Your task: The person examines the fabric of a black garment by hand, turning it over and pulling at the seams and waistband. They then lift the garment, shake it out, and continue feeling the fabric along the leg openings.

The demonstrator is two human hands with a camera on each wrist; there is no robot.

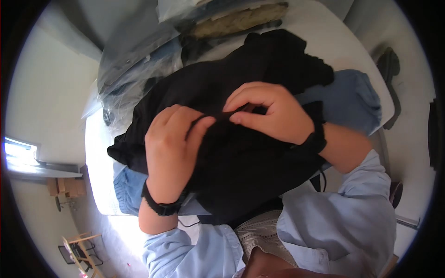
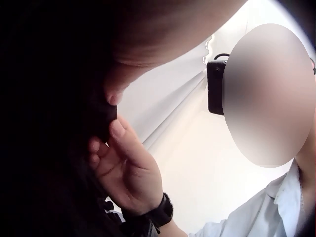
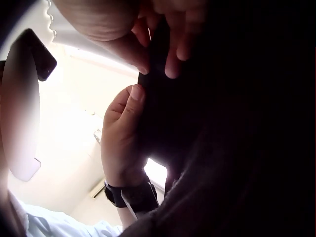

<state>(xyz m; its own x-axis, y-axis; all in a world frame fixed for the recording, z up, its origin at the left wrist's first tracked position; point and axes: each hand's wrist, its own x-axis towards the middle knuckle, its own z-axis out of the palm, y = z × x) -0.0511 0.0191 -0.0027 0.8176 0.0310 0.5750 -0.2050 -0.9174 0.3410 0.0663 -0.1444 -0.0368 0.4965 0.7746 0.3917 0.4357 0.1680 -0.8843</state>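
Observation:
A black garment (image 1: 185, 92) lies spread and rumpled in front of me, dark and without detail in both wrist views. My left hand (image 1: 169, 139) pinches a folded edge of it between thumb and fingers. Close beside, my right hand (image 1: 276, 111) pinches the same edge, the two thumb tips a short distance apart. From the left wrist view, the right hand (image 2: 131, 173) shows thumb and fingers on either side of the cloth. The left hand (image 3: 123, 128) in the right wrist view has its thumb along the edge; its other fingertips are partly hidden.
Under the black garment, blue cloth (image 1: 354, 99) sticks out at right and blue denim (image 1: 127, 190) at left, on a white table (image 1: 99, 185). Clear plastic bags (image 1: 134, 65) with clothing lie at the far left. A tan bundle (image 1: 241, 21) sits at the back.

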